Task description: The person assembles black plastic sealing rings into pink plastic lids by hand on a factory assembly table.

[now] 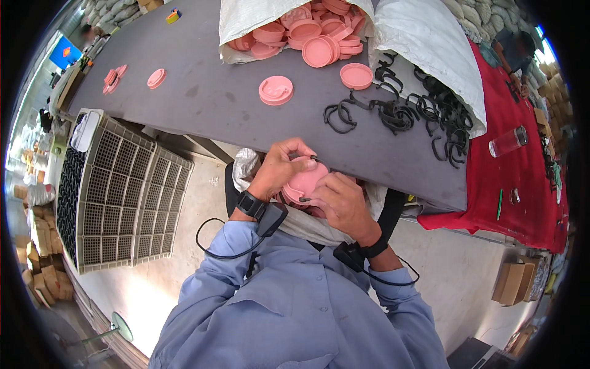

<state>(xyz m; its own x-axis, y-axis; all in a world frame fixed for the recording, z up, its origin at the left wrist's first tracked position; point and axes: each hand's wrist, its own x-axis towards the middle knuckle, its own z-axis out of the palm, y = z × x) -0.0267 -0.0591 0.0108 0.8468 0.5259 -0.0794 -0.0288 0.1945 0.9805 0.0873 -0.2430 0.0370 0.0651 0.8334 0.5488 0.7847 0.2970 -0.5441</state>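
Over my lap I hold a round pink plastic lid in both hands. My left hand grips its upper left side, thumb lying across the top. Closed on the lower right edge is my right hand. Small black bits show at both thumbs, perhaps ends of a black strap piece; most of it is hidden. Under the hands a white sack lies open on my lap with more pink lids in it. On the grey table ahead, a pink lid and another pink lid lie flat.
A white sack spills pink lids at the table's far side. Beside it, another white sack spills curved black plastic pieces. A clear jar stands on red cloth at right. A plastic crate stands left.
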